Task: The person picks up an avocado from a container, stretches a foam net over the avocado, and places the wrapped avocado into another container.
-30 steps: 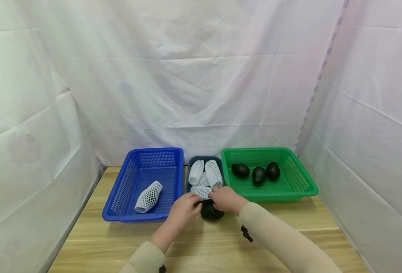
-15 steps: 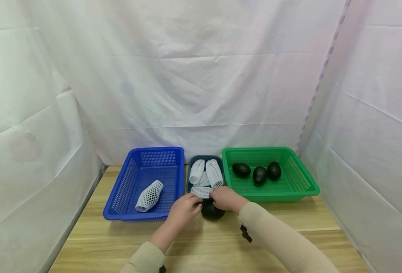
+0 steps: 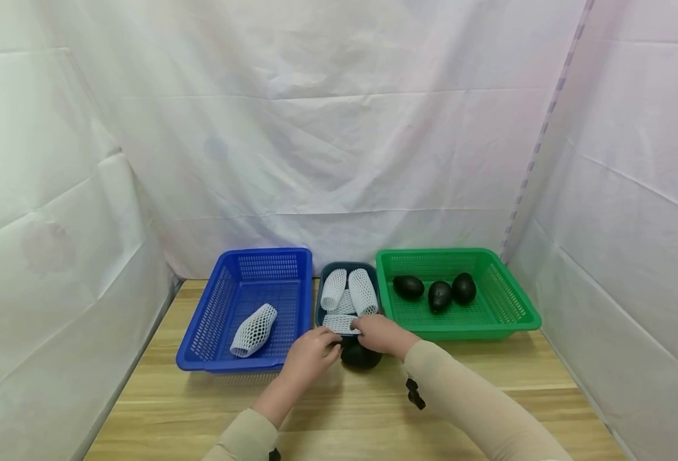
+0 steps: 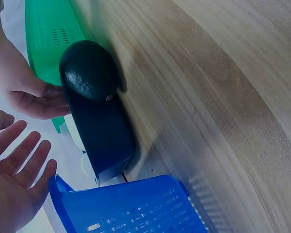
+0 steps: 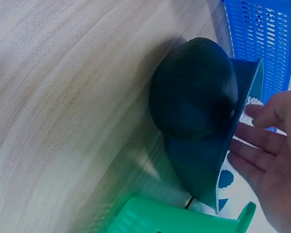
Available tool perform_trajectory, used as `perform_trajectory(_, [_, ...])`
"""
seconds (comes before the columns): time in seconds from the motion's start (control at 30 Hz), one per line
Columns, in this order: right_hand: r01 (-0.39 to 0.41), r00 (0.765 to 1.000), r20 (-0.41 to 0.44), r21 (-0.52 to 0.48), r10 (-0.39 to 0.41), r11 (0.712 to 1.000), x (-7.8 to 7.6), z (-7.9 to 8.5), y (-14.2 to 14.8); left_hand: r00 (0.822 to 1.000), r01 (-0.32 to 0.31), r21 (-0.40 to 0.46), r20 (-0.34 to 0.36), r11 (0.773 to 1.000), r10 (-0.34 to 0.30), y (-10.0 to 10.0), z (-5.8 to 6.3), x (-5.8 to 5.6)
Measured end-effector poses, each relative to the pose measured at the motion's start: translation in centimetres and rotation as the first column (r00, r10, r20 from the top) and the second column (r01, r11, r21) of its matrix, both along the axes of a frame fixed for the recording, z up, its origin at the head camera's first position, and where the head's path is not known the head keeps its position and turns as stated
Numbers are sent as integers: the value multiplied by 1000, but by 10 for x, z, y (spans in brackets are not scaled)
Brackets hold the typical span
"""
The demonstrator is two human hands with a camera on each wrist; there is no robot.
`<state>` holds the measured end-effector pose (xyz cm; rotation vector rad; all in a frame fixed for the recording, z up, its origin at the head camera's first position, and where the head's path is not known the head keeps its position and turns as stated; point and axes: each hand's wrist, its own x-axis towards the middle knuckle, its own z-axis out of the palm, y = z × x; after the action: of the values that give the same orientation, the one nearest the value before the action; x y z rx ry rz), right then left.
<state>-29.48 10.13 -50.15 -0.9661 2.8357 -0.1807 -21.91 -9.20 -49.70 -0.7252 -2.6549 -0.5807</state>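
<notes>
A dark avocado (image 3: 361, 355) lies on the table against the front wall of a small dark teal tray (image 3: 319, 301). Several white foam net sleeves (image 3: 363, 291) lie in that tray. My left hand (image 3: 311, 351) is by the tray's front left corner, its fingers (image 4: 33, 162) relaxed and spread with nothing between them. Across from it, my right hand (image 3: 381, 334) reaches over the tray's front right rim, at the end of the front foam net (image 3: 339, 323). Its fingers (image 5: 258, 145) are loosely bent beside the rim; no grip on the net shows.
To the left stands a blue basket (image 3: 184, 351) with one netted avocado (image 3: 253, 330) in it. A green basket (image 3: 460, 333) on the right holds 3 bare avocados (image 3: 440, 296). White sheeting (image 3: 339, 153) hangs behind and at both sides of the wooden table (image 3: 339, 422).
The head view has shifted very slightly, so everything appears a little further right. Both hands, the avocado and the foam nets otherwise keep nearly the same places.
</notes>
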Motion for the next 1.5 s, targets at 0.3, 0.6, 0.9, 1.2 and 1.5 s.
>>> perform_trajectory(0.3, [-110,953,-296,-118,71,987,-1,12,7,999,-35,10,30,999,34,-2,5,-2])
perform_trajectory(0.6, [-232,879,-469,-261,87,937,11,29,17,997,-68,16,-28,998,68,-3,12,-1])
perform_trajectory(0.9, [-482,737,-634,-251,234,839,29,42,25,998,-57,-12,-3,998,57,-3,16,-7])
perform_trajectory(1.2, [-570,664,-687,-209,295,795,50,51,23,997,-71,-95,10,993,72,2,10,-9])
perform_trajectory(1.5, [-586,637,-708,-187,305,788,62,58,23,995,-94,-128,-2,987,95,3,12,-8])
